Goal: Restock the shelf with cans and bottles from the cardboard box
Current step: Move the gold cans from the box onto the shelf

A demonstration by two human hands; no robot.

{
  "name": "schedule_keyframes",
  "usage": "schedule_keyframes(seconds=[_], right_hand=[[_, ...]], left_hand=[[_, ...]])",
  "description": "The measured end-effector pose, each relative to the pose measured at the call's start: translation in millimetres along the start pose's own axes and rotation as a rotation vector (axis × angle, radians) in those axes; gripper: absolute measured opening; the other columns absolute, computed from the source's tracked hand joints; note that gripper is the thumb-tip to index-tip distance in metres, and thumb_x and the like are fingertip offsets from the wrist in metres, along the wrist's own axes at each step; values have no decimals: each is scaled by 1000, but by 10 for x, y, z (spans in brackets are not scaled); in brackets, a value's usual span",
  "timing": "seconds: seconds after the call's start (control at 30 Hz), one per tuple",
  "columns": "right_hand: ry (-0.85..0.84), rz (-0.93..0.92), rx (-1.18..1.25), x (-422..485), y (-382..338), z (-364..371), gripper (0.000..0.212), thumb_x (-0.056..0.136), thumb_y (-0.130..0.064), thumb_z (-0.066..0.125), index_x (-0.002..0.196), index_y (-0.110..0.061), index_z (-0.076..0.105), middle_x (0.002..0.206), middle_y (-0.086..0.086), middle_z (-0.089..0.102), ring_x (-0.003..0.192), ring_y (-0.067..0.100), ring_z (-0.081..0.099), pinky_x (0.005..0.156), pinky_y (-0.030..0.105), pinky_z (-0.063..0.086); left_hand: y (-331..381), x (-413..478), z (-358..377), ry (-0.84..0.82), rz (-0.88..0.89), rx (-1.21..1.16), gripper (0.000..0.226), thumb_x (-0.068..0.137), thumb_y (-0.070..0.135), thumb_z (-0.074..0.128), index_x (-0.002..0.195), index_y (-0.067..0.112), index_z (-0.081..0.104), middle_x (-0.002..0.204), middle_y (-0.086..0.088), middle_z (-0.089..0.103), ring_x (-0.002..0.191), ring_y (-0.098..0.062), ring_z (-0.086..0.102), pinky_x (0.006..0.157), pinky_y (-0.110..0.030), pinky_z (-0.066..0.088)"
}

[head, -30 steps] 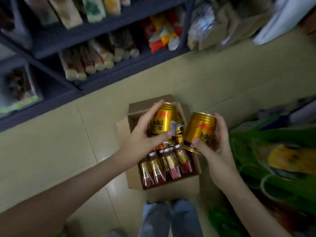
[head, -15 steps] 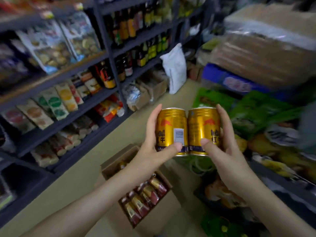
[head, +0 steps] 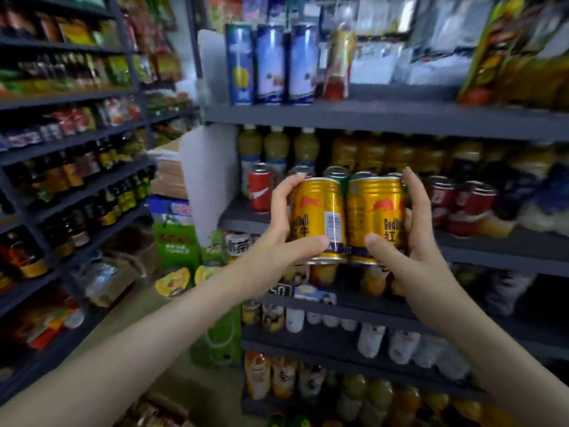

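A shop: dark shelves [head: 385, 120] crowded with drinks [head: 271, 64] and snack packets [head: 77, 33].

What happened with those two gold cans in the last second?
Both went up from just above the cardboard box on the floor to the front of the drinks shelf. The left can and right can, apart and tilted before, are now upright side by side. The box is out of view. Unchanged: the left hand and right hand each grip one can.

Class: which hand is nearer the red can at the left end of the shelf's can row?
Left. The left hand, gripping a gold can, is just right of the red can; the right hand, gripping the second gold can, lies farther right.
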State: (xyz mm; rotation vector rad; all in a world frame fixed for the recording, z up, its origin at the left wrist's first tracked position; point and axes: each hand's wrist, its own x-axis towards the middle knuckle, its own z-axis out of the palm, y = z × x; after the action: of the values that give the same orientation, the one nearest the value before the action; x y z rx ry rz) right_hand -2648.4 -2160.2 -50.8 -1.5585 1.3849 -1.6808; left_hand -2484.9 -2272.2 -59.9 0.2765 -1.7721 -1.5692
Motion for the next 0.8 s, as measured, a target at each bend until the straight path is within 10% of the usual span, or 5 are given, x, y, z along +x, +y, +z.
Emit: schedule_keyframes(seconds=[0.17, 0.4, 0.8], right_hand=[[195, -47, 7, 12, -283, -821, 100, 73, -31, 72, 138, -61, 3, 140, -7, 43, 113, 4, 58, 86, 22, 53], [317, -73, 139, 577, -573, -1859, 70, 69, -30, 70, 134, -31, 45, 110, -7, 69, 102, 14, 67, 82, 30, 51], [372, -60, 128, 1835, -882, -3560, 82, 63, -19, 80, 134, -6, 39, 117, 14, 61, 94, 23, 69, 70, 32, 56]], left_hand=[[287, 661, 715, -142, -7, -115, 77, 74, 1, 67, 128, 45, 34, 131, -6, 45, 102, -26, 65, 76, -37, 55], [645, 1630, 1179, -85, 231, 29, 85, 52, 20, 83, 114, 58, 39, 130, -2, 47, 103, -21, 65, 81, -40, 56], [827, 3080, 1699, 32, 363, 273, 81, 68, 9, 81, 111, 53, 29, 116, 7, 46, 94, -17, 63, 67, -24, 56]])
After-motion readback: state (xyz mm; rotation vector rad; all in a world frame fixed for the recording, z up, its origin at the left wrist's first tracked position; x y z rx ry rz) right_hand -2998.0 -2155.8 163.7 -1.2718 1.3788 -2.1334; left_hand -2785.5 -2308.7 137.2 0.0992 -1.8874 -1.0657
